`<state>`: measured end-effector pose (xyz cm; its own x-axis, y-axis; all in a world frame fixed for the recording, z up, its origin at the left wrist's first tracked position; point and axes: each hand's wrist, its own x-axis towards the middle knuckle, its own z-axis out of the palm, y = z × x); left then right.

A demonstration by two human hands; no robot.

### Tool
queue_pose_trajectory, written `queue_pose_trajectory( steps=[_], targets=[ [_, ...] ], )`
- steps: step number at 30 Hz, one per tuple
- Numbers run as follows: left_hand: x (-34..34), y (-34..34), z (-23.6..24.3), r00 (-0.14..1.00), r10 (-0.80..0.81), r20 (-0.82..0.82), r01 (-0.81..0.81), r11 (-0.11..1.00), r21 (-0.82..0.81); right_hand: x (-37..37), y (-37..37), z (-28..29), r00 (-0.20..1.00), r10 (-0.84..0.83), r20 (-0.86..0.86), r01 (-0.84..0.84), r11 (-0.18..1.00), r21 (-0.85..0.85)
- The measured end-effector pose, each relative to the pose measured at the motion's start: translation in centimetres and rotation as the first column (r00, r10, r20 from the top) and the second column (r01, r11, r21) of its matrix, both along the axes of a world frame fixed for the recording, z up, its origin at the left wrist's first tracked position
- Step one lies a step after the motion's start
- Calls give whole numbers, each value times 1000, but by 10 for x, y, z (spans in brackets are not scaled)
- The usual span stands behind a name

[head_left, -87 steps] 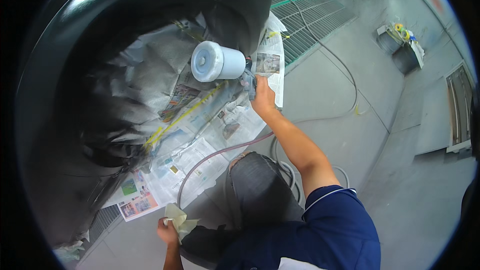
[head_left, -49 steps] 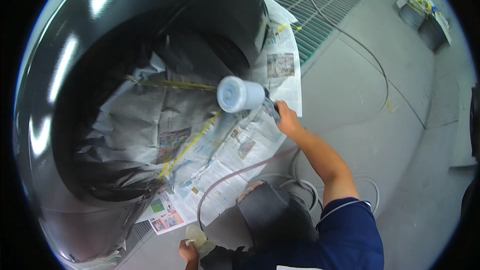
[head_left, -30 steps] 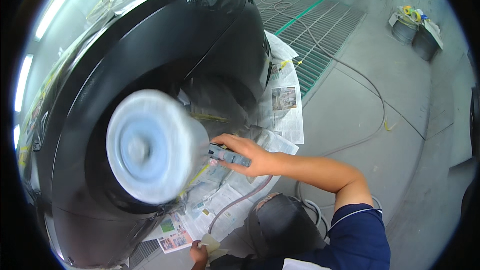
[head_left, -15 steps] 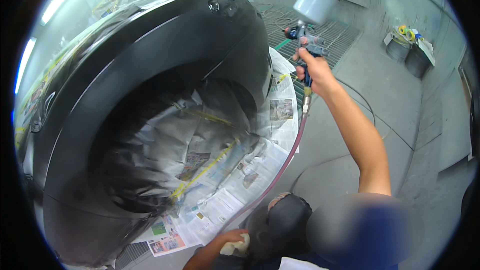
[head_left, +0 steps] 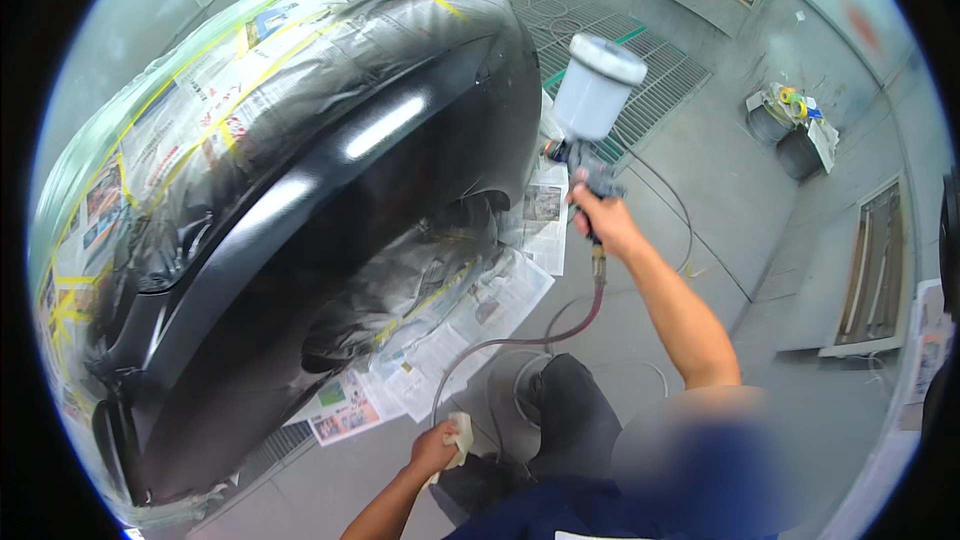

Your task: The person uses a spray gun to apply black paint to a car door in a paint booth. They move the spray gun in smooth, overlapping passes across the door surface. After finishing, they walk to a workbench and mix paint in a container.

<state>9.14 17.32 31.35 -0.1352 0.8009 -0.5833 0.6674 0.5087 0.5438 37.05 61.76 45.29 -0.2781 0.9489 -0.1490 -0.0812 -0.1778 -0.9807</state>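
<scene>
Spray gun, cup uppermost, is held right of the black car panel; I record right hand fingers wrapped around it, left hand fingers gripping a pale cloth.

I hold my right hand out toward the far side, right of centre and curled into a firm grip. The bare right forearm slants back toward the near right, where the upper arm is lost in a blur. My left hand is nearer, left of centre, clenched, with the left forearm running to the near edge.
</scene>
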Motion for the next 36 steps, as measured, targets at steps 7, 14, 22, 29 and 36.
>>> queue_pose_trajectory(
  steps=[7, 14, 22, 29, 36],
  targets=[
    [83, 112, 152, 984, -92, 150, 55, 971, 233, -15, -73, 135, 867, 407, -286, -467, 865, -185],
    [194, 188, 79, 769, -392, 505, 494, 866, -80, 15, 25, 190, 853, 410, -323, -484, 853, -196],
    [233, 166, 63, 986, -147, 81, 167, 815, -554, 56, 231, 182, 979, 196, 58, -201, 975, 95],
    [284, 182, 142, 990, -103, 91, 137, 808, -573, 34, 270, 117, 967, 253, 1, -253, 966, 60],
    [308, 168, 222, 955, -63, 288, 219, 806, -550, 54, 232, 50, 616, 678, -401, -782, 586, -211]
  ],
)
